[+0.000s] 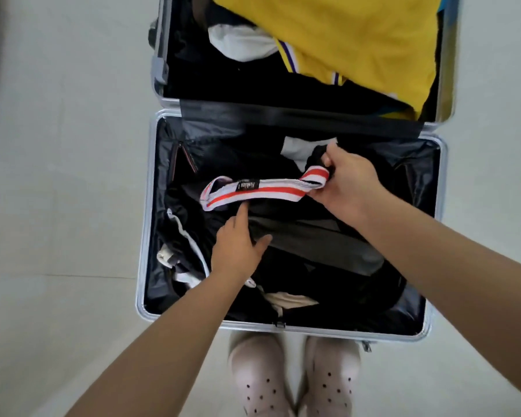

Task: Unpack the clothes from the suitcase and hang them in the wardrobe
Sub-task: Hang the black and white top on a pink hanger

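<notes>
In the suitcase's [146,236] near half we pinch the dark garment's [298,233] striped collar [253,192] with our right hand [348,183], left hand [238,251] spread flat on it; soft, light, floppy, so we'd grab both collar ends.

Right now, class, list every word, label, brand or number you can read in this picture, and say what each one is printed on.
"Fashion": on the small black tag sewn to the red-and-white striped collar band that the right hand holds. A smaller mark beside the word is too blurred to read.
No other text can be read on the suitcase, the yellow garment or the shoes.
</notes>
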A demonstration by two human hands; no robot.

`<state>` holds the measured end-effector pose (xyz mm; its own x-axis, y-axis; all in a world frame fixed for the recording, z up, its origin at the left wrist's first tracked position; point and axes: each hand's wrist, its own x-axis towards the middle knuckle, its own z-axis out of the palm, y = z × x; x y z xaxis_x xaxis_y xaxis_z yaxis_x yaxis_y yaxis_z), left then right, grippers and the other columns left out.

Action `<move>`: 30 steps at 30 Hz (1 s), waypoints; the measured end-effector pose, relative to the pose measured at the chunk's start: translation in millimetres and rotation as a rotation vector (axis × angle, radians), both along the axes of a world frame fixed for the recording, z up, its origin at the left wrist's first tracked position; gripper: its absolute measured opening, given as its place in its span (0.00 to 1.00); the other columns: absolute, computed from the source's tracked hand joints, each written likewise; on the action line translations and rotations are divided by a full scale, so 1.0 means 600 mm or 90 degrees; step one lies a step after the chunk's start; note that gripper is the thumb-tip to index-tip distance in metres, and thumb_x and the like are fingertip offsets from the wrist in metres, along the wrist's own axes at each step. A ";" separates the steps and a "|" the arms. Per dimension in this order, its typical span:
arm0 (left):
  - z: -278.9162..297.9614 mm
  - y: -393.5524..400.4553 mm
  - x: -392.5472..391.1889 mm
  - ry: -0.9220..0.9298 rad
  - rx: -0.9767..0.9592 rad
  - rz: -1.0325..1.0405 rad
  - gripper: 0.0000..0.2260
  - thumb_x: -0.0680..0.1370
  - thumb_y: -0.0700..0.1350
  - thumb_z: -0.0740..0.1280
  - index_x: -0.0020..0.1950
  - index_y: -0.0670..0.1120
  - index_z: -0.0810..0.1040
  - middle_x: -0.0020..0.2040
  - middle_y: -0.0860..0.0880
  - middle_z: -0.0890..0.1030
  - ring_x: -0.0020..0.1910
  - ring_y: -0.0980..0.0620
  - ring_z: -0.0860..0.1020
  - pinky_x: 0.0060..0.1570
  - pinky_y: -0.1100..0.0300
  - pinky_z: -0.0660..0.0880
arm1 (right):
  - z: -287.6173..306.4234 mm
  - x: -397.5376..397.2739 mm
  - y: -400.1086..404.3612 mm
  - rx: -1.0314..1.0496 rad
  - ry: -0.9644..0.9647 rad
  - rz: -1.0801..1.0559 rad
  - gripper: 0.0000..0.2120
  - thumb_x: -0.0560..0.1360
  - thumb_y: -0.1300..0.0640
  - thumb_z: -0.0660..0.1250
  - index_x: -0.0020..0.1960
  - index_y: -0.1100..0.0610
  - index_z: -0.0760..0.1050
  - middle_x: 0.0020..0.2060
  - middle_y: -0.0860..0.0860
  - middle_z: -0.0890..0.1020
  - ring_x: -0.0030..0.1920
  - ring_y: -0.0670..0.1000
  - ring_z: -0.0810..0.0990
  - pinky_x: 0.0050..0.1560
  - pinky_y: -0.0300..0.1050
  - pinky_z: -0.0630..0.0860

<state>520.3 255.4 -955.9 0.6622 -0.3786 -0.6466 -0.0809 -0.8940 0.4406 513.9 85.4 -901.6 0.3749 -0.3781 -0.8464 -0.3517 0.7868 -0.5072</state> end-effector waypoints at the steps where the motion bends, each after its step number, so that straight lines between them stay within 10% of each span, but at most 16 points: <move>1: 0.017 -0.004 -0.004 -0.013 -0.020 0.022 0.35 0.74 0.51 0.67 0.75 0.46 0.52 0.67 0.40 0.67 0.67 0.41 0.65 0.64 0.50 0.67 | 0.026 0.000 0.000 0.012 -0.028 0.014 0.20 0.80 0.55 0.54 0.31 0.56 0.61 0.27 0.50 0.65 0.28 0.48 0.66 0.31 0.40 0.73; 13: 0.428 -0.046 0.061 -0.220 -0.161 0.297 0.23 0.71 0.38 0.69 0.63 0.38 0.67 0.59 0.38 0.68 0.55 0.42 0.70 0.48 0.59 0.65 | 0.495 -0.001 -0.044 -0.003 -0.176 -0.011 0.20 0.79 0.55 0.54 0.29 0.56 0.59 0.20 0.47 0.62 0.19 0.44 0.63 0.24 0.36 0.64; 17: 0.549 -0.043 0.095 -0.250 -0.137 0.015 0.11 0.76 0.41 0.65 0.57 0.43 0.79 0.49 0.39 0.76 0.51 0.40 0.74 0.47 0.56 0.67 | 0.641 -0.001 -0.051 -0.012 -0.250 -0.024 0.21 0.79 0.56 0.54 0.27 0.56 0.59 0.21 0.48 0.61 0.23 0.45 0.62 0.25 0.36 0.64; 24: 0.783 -0.074 0.147 -0.188 -0.221 0.009 0.08 0.81 0.40 0.54 0.43 0.43 0.69 0.39 0.40 0.75 0.36 0.42 0.75 0.37 0.59 0.72 | 0.886 0.008 -0.094 -0.154 -0.372 -0.061 0.17 0.75 0.62 0.59 0.27 0.56 0.63 0.21 0.48 0.67 0.23 0.45 0.69 0.30 0.35 0.68; 30: 0.998 -0.109 0.176 -0.337 -0.177 -0.125 0.10 0.80 0.40 0.51 0.48 0.40 0.71 0.45 0.37 0.79 0.45 0.39 0.76 0.42 0.54 0.70 | 1.028 -0.049 -0.149 -0.519 -0.129 0.202 0.12 0.70 0.70 0.65 0.39 0.53 0.71 0.33 0.51 0.73 0.31 0.47 0.72 0.33 0.40 0.66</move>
